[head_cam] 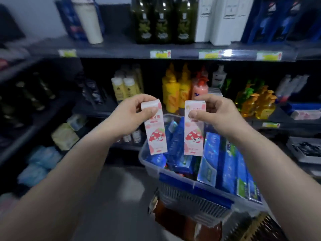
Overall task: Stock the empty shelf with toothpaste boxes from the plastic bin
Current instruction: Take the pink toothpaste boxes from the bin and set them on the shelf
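Far left: side rack of dark bottles (34,91), blurred, with blue soft packs (41,159) on the low shelves under it. Left hand (132,110) pinches the top end of a pink toothpaste box (155,134), thumb on the front face and fingers curled over the top. The box hangs upright, slightly tilted, with its lower end over the bin's left corner. Just beside it and not touching is a second pink box (194,133) with the same print. The right hand (213,110) grips it the same way, thumb on the front and fingers wrapped behind the top. Both boxes are in the air in front of the middle shelf, above the plastic bin (152,168). The bin sits low, right of centre, and has clear walls and a blue latch (191,186) on the near side. It is packed with blue toothpaste boxes (210,157), standing on end and leaning. Behind the hands: yellow bottles (172,94) and a pink pump bottle (199,89) on the middle shelf. Top shelf: dark green bottles (160,20), white cartons (224,18), yellow price tags (160,54) along its edge. Far right: orange bottles (262,105). Whole frame is smeared, print on the boxes unreadable
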### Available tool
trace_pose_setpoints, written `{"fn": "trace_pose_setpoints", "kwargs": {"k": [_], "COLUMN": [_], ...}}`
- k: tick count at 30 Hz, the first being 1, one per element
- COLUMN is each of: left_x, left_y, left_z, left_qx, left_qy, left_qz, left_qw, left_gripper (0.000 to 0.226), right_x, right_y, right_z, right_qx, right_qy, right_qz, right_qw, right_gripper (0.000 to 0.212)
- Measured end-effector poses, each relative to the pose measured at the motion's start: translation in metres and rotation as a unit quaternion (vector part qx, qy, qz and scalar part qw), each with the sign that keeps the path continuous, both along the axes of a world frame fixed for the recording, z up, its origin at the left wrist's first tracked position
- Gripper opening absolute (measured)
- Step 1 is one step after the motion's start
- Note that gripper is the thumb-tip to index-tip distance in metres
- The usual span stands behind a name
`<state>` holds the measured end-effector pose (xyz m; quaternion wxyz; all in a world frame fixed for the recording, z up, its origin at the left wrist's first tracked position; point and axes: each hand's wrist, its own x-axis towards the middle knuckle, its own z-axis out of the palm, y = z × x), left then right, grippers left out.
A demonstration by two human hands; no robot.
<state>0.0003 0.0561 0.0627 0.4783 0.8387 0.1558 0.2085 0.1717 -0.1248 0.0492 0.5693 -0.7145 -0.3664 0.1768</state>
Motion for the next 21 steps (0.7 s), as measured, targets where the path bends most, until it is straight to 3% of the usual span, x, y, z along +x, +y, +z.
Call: {"fn": "trace_pose_setpoints", "kwargs": {"k": [10, 12, 16, 21], "left_x": [-0.288, -0.349, -0.462, -0.580], "left_y": [0.108, 0.123, 0.140, 0.149], "left_z": [0.028, 0.034, 0.043, 0.054], "left_qx": [0.060, 0.077, 0.101, 0.170], "left_qy": [0.042, 0.049, 0.048, 0.083], "left_qz": [0.276, 0.325, 0.411, 0.519], "left_qw": [0.958, 0.941, 0.905, 0.834], "left_gripper": [0.023, 0.022, 0.017, 0.024], "right_x": [-0.227, -0.282, -0.389, -0.504], "right_y": [0.203, 0.237, 0.293, 0.346], "right_z": [0.022, 0.025, 0.034, 0.048], "right_qx": [0.032, 0.033, 0.052, 0.082], "right_qy": [-0.038, -0.056, -0.091, -0.123], "right_qz": [0.225, 0.263, 0.352, 0.446], "right_qw": [0.973, 0.962, 0.930, 0.883], "right_gripper": [0.051, 0.054, 0.034, 0.033]}}
